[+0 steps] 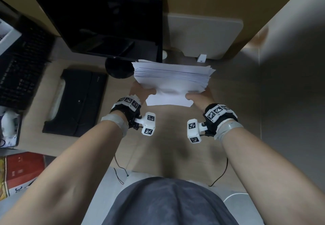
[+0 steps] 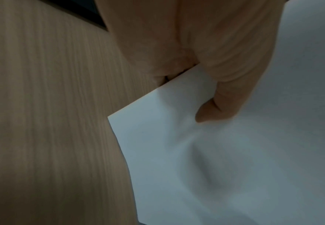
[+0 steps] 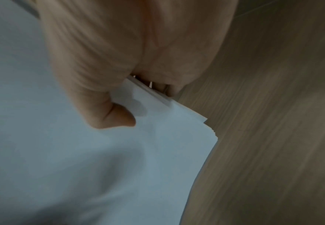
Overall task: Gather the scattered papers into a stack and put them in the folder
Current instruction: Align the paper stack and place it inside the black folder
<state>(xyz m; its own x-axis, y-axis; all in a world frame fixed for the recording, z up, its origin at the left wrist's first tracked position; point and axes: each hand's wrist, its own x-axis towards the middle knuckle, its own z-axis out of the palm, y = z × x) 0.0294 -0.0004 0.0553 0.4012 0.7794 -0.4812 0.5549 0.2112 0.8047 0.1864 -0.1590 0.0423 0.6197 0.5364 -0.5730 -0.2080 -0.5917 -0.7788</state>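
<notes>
Papers [image 1: 171, 82] are already one stack, held up off the bench [image 1: 175, 136] between both hands, in front of the monitor [image 1: 105, 22]. Left hand [image 1: 140, 91] pinches the near-left corner, thumb [image 2: 213, 112] on top, fingers underneath; right hand [image 1: 200, 95] mirrors it on the near-right corner, thumb [image 3: 117, 115] on top. Each grip sits at a corner, probably so both sides stay supported and the sheets can be squared. Edges are still fanned on the far side and at the right corner, so the stack isn't flush yet. Top sheet buckles between the thumbs, which looks like inward squeeze. Black folder [image 1: 75, 101] lies closed on the bench, left of the stack, well apart. Judgement: gathering done, squaring in hand, filing not started. Risk: loose sheets slipping from a corner-only hold.
</notes>
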